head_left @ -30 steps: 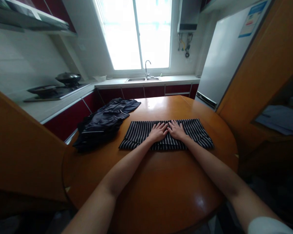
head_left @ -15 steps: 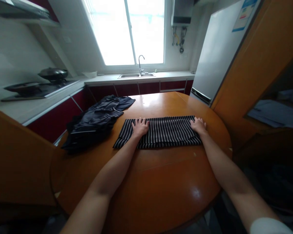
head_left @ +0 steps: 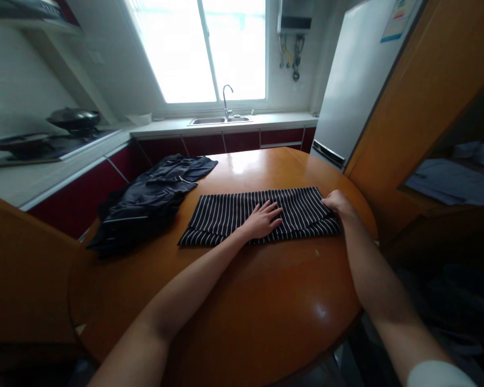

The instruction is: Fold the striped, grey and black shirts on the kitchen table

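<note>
A black cloth with white stripes (head_left: 221, 212), folded into a long flat strip, lies across the wooden table in front of me. My left hand (head_left: 263, 219) rests flat on its middle with the fingers spread. At the right end, my right hand (head_left: 337, 203) is closed on the edge of the striped cloth, the fingertips partly hidden. What kind of garment or cloth it is, the folds do not show.
On the left of the round wooden table (head_left: 242, 312) lies a heap of dark clothes (head_left: 153, 199). Beyond stand a counter with a sink (head_left: 210, 121), a stove with a wok (head_left: 75, 119), and a fridge (head_left: 361, 80) at the right.
My left hand has slid right, from the left part of the striped cloth to its middle. My right hand has closed round the right edge, which now reaches slightly farther right.
</note>
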Motion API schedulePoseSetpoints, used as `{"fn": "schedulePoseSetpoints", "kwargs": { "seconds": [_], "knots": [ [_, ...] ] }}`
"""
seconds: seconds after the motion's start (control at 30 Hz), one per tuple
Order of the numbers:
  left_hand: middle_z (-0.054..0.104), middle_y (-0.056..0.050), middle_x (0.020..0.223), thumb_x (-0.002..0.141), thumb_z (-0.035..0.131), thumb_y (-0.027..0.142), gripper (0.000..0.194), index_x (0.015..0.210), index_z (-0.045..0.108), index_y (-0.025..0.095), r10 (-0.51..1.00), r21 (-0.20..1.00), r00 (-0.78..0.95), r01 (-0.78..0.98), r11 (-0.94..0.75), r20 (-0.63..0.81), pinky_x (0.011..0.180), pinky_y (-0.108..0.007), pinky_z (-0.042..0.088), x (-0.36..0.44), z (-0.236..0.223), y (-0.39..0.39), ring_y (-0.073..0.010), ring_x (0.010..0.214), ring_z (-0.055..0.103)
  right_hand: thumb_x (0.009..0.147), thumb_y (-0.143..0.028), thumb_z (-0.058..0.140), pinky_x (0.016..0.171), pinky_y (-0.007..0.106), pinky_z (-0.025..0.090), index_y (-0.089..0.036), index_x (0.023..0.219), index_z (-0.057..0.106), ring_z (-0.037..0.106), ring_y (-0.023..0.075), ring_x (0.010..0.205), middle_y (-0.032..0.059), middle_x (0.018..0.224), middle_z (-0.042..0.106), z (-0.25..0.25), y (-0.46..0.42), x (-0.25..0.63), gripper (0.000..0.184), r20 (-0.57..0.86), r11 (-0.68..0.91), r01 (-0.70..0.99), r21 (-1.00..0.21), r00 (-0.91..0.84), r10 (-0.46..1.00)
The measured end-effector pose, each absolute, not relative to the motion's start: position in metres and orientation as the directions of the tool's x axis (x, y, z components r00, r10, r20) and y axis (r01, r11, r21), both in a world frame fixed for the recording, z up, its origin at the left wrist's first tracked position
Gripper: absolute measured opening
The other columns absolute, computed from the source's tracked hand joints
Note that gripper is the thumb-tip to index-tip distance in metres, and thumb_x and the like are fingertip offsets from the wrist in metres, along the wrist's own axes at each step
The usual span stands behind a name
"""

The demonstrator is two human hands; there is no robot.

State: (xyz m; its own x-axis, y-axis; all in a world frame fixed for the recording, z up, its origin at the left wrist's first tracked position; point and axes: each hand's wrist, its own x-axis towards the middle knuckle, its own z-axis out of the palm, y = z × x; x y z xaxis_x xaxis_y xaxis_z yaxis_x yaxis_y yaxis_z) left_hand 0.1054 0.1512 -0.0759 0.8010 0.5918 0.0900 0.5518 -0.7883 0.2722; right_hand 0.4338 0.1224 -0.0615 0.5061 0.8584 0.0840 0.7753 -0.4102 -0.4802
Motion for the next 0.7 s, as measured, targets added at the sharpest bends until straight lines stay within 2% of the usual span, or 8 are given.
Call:
{"fn": "schedulePoseSetpoints", "kwargs": {
  "seconds": [0.1,0.2,0.27,0.4,0.5,0.6,0.7],
  "knots": [
    [0.027,-0.003,0.166,0.105,0.031,0.058,0.059,0.155,0.040,0.030,0.533,0.278,0.838,0.486,-0.828,0.122,0.125,-0.056,0.010,0.100,-0.072,0.146,-0.0279,0.156,0.014,0.075,-0.040,0.080,0.068,0.036,0.057,-0.013,0.090,0.075,0.072,0.0322,0.084,0.0156,0.075,0.071,-0.054,0.122,0.431,0.031,-0.044,-0.496,0.733,-0.466,0.541,0.840],
    [0.038,-0.002,0.162,0.102,0.041,0.060,0.059,0.153,0.044,0.032,0.397,0.265,0.905,0.349,-0.899,0.154,0.126,-0.045,0.014,0.095,-0.062,0.136,-0.0241,0.153,0.024,0.073,-0.047,0.082,0.062,0.034,0.056,-0.013,0.086,0.075,0.072,0.0294,0.077,0.0132,0.070,0.070,-0.052,0.121,0.431,0.036,-0.041,-0.459,0.745,-0.484,0.504,0.862],
    [0.044,-0.003,0.158,0.098,0.050,0.062,0.063,0.152,0.046,0.031,0.332,0.251,0.930,0.287,-0.924,0.158,0.125,-0.042,0.018,0.093,-0.057,0.131,-0.0246,0.150,0.031,0.072,-0.049,0.083,0.061,0.034,0.056,-0.013,0.084,0.074,0.072,0.0293,0.076,0.0133,0.070,0.070,-0.051,0.120,0.432,0.039,-0.053,-0.468,0.742,-0.480,0.508,0.860],
    [0.040,-0.004,0.160,0.094,0.059,0.059,0.069,0.154,0.042,0.032,0.284,0.258,0.950,0.245,-0.935,0.128,0.126,-0.045,0.014,0.092,-0.052,0.127,-0.0270,0.150,0.032,0.070,-0.049,0.085,0.058,0.032,0.055,-0.014,0.079,0.072,0.071,0.0261,0.070,0.0111,0.067,0.068,-0.048,0.119,0.432,0.039,-0.073,-0.466,0.739,-0.487,0.497,0.865],
    [0.038,-0.003,0.162,0.095,0.057,0.057,0.066,0.154,0.041,0.033,0.263,0.303,0.959,0.221,-0.927,0.104,0.126,-0.048,0.009,0.091,-0.052,0.129,-0.0262,0.152,0.027,0.073,-0.036,0.085,0.050,0.026,0.048,-0.014,0.072,0.068,0.064,0.0191,0.058,0.0044,0.056,0.061,-0.042,0.116,0.430,0.028,-0.170,-0.497,0.698,-0.516,0.485,0.858],
    [0.043,-0.003,0.159,0.099,0.052,0.057,0.057,0.151,0.046,0.033,0.275,0.376,0.954,0.213,-0.902,0.118,0.126,-0.048,0.011,0.091,-0.054,0.132,-0.0252,0.152,0.029,0.078,-0.022,0.080,0.044,0.021,0.041,-0.014,0.070,0.064,0.054,0.0120,0.048,-0.0001,0.053,0.057,-0.036,0.109,0.427,0.019,-0.313,-0.526,0.572,-0.630,0.433,0.845],
    [0.053,-0.007,0.151,0.103,0.047,0.052,0.049,0.144,0.056,0.028,0.305,0.460,0.934,0.191,-0.867,0.185,0.123,-0.045,0.023,0.094,-0.057,0.135,-0.0250,0.145,0.041,0.079,-0.016,0.075,0.040,0.019,0.038,-0.014,0.080,0.064,0.051,0.0094,0.045,-0.0010,0.059,0.061,-0.030,0.102,0.423,0.011,-0.356,-0.478,0.388,-0.788,0.346,0.868]
  ]
}}
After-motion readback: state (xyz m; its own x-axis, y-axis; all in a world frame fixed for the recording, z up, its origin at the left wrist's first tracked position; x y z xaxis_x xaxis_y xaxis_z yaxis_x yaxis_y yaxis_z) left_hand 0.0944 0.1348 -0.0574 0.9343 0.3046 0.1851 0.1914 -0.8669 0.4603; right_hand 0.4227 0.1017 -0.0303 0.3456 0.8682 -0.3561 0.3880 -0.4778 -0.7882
